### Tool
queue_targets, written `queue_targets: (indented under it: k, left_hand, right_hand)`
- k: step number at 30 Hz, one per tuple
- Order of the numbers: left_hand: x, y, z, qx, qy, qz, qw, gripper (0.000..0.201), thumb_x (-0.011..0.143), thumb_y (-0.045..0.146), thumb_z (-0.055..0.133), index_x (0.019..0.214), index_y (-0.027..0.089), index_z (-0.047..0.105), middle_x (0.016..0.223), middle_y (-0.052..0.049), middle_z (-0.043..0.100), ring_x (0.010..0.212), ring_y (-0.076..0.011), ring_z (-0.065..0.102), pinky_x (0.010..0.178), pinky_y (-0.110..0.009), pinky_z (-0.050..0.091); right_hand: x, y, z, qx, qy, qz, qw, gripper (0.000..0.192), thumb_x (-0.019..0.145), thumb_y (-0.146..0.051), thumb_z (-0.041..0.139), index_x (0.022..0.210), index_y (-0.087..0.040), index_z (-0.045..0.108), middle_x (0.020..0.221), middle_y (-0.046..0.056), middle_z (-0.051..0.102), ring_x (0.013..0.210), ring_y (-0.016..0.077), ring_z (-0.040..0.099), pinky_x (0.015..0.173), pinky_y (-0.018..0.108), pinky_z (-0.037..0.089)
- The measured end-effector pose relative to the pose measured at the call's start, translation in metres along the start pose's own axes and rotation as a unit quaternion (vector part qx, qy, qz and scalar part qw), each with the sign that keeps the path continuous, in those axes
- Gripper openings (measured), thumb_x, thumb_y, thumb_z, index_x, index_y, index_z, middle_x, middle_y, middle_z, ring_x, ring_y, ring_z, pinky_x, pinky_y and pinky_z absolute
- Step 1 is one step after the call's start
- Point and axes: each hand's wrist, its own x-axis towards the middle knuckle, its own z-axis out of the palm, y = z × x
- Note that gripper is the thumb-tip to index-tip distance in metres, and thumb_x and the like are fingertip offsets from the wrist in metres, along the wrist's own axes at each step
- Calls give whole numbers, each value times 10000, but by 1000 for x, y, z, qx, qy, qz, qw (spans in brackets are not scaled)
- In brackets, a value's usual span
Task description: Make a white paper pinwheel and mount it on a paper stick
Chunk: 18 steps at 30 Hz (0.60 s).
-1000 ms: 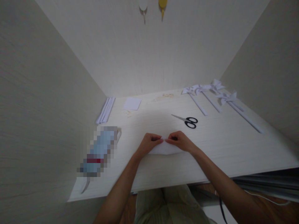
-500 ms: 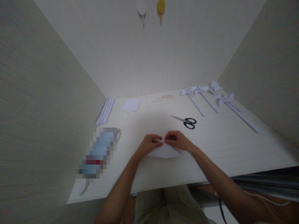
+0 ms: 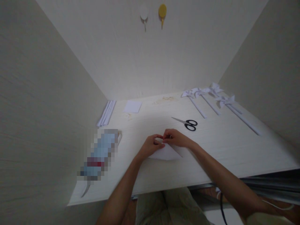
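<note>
A white sheet of paper (image 3: pixel 167 153), folded into a triangle, lies near the front of the table with its peak pointing away from me. My left hand (image 3: pixel 153 146) pinches the paper at the left of that peak. My right hand (image 3: pixel 174 138) is closed at the tip, thumb and fingers pressed together on the paper's top corner. Both sets of fingertips almost touch and partly cover the peak. Beyond my right hand lies a pair of black-handled scissors (image 3: pixel 187 123), blades toward the left.
Several paper pinwheels (image 3: pixel 225 101) on rolled sticks lie at the back right. Rolled white paper sticks (image 3: pixel 107 113) and a square paper (image 3: pixel 132 106) are at the back left. A blurred-out object (image 3: pixel 100 154) lies at the left. Small pale scraps (image 3: pixel 164 100) sit near the back wall.
My right hand has shifted slightly left and up at the peak, its fingers now closer to my left fingertips. The view has tilted a little; the paper stays in place.
</note>
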Motion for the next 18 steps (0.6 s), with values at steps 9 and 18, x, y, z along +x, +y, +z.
queue_targets:
  k: [9,18]
  left_hand:
    - [-1,8,-19,94,104,50,989,381,682,248,586,1027,102,514,807,-88,663,717,-163,605,646,-295,471]
    - [-6,19,6,463,124,197,856,363,829,113,258,1063,21,521,1146,-186,530,1101,-200,467,938,-339,377]
  right_hand:
    - [25,5,-2,-132,54,53,988,72,722,-191,562,683,-144,602,758,7,530,681,102,489,617,226,353]
    - [65,15,-2,-187,113,122,968,114,755,-217,506,715,-157,594,847,53,579,799,175,511,650,288,340]
